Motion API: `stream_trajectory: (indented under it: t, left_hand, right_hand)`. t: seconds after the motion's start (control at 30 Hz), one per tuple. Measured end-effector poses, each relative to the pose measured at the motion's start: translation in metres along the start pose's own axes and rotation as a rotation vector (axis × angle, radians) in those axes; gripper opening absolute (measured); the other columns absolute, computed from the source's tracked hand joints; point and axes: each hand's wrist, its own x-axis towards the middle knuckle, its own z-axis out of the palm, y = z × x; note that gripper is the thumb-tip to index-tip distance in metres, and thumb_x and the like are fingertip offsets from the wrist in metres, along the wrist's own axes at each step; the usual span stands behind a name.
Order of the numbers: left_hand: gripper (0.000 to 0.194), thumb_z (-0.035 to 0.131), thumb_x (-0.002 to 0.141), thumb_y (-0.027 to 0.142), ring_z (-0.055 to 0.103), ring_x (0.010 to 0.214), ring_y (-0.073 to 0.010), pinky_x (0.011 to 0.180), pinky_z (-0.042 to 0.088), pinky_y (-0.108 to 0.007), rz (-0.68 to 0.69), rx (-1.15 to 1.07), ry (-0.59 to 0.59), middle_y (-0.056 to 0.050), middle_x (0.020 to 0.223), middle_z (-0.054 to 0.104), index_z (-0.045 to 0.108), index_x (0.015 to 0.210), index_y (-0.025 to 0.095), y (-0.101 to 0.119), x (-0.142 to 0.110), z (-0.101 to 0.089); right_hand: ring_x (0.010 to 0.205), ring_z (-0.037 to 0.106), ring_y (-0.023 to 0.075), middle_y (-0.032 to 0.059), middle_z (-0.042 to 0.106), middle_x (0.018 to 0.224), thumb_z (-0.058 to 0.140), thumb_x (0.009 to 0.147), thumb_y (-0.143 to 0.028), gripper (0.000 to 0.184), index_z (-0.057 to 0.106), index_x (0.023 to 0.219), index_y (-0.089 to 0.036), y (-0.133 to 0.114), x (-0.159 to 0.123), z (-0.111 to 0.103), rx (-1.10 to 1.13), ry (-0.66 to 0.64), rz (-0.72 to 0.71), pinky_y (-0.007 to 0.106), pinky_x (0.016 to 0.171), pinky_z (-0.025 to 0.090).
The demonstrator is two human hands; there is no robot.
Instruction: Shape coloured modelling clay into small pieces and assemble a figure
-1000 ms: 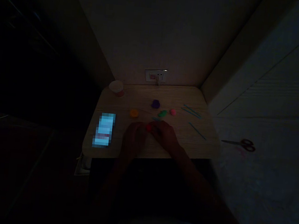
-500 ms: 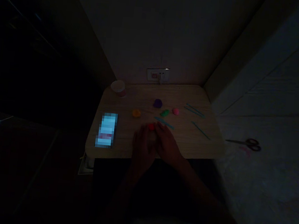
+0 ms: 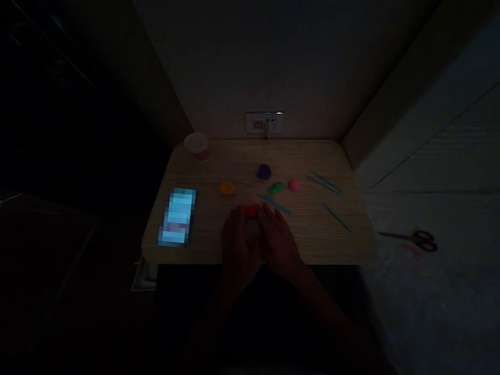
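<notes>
The scene is very dark. My left hand (image 3: 239, 248) and my right hand (image 3: 279, 241) lie close together on a small wooden table (image 3: 217, 161), fingers curled round a small red lump (image 3: 252, 211) that shows between the fingertips. Just beyond the fingers lies a teal stick (image 3: 275, 204). Farther back sit an orange lump (image 3: 227, 188), a purple lump (image 3: 264, 171), a green piece (image 3: 275, 187) and a pink ball (image 3: 294, 184).
A lit phone (image 3: 177, 216) lies at the table's left front. A small cup (image 3: 197, 145) stands at the back left, below a wall socket (image 3: 262, 123). More teal sticks (image 3: 326, 183) lie at the right. Red-handled scissors (image 3: 417, 239) rest on the pale surface to the right.
My left hand moved right, closer to the right hand. Both hands drew back a little towards the table's front edge, uncovering the teal stick; the red lump stays between the fingertips.
</notes>
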Motion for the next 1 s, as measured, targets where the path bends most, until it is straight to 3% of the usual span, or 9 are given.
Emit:
stream_trajectory:
  t: [0.67, 0.87, 1.0]
  left_hand:
    - [0.059, 0.058, 0.097, 0.022, 0.052, 0.145, -0.0333, 0.122, 0.04, -0.059, -0.058, -0.062, -0.069, -0.018, 0.156, 0.056, 0.046, 0.154, 0.019, 0.002, 0.01, -0.006]
    - [0.029, 0.07, 0.091, 0.022, 0.072, 0.111, -0.0275, 0.103, 0.058, -0.047, -0.086, -0.129, -0.121, -0.01, 0.119, 0.077, 0.069, 0.12, 0.021, -0.005, 0.045, -0.022]
    - [0.028, 0.075, 0.086, 0.016, 0.074, 0.108, -0.0257, 0.101, 0.059, -0.044, -0.086, -0.174, -0.153, -0.008, 0.116, 0.078, 0.071, 0.113, 0.021, -0.009, 0.058, -0.025]
  right_hand:
    - [0.156, 0.041, 0.0331, 0.0228, 0.053, 0.159, 0.047, 0.092, -0.009, 0.072, 0.036, 0.163, -0.01, 0.001, 0.001, 0.002, -0.01, 0.033, -0.015, 0.064, 0.126, 0.032]
    - [0.135, 0.062, 0.0331, 0.0191, 0.068, 0.143, 0.054, 0.101, -0.02, 0.044, 0.06, 0.144, -0.017, 0.01, 0.01, 0.0, 0.049, 0.145, 0.033, 0.058, 0.115, 0.048]
    - [0.115, 0.071, 0.0303, 0.0136, 0.077, 0.123, 0.062, 0.097, -0.017, 0.027, 0.072, 0.121, -0.022, 0.017, 0.021, -0.006, 0.106, 0.178, 0.055, 0.051, 0.102, 0.055]
